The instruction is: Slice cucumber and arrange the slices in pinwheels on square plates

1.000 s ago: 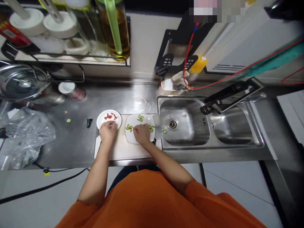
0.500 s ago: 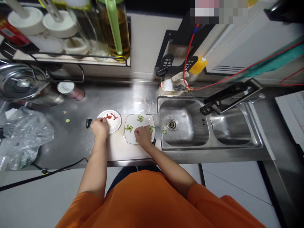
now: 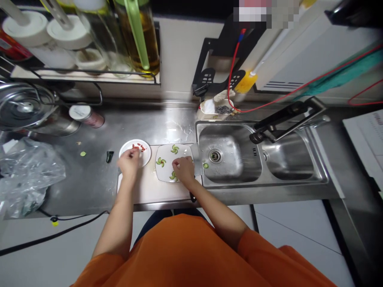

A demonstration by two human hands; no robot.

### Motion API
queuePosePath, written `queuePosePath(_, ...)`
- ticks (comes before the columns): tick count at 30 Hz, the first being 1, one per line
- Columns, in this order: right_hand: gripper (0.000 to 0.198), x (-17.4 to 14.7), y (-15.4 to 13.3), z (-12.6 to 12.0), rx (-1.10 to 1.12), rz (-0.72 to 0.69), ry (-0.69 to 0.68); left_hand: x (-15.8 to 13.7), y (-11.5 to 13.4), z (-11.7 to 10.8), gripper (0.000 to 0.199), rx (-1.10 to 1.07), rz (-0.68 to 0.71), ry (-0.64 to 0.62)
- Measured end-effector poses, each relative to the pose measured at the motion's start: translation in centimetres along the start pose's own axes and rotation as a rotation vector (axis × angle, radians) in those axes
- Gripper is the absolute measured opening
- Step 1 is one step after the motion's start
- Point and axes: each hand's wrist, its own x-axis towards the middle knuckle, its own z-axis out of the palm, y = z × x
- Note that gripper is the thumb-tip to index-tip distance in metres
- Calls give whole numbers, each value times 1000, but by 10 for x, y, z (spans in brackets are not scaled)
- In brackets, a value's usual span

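Left hand [image 3: 129, 163] pinching together over the round plate [image 3: 145, 158] of red bits [image 3: 138, 148] near the bench's front edge, right hand [image 3: 184, 170] resting fingers-together on the square plate [image 3: 166, 170] of green slices [image 3: 160, 162], sink [image 3: 233, 153] sitting just beside.

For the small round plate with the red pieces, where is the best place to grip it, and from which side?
Probably by the rim of the small round plate, on its far right edge, coming from above with a pinch. The left hand covers the near left part, the red pieces sit in the middle, and the square plate crowds the right side. It lies flat on the counter.
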Motion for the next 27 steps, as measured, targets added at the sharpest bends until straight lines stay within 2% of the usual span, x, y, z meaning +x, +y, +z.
queuePosePath(4,22,14,8,-12,32,41,38,-29,33,24,21,-126,246,-220)
queuePosePath(8,23,33,15,-20,45,68,79,-42,60,50,18,-119,369,-367)
queuePosePath(15,25,56,17,-22,38,67,51,-37,71,75,14,-97,409,-385)
queuePosePath(27,22,71,16,-19,1,132,-43,-41,72,83,15,-103,399,-387)
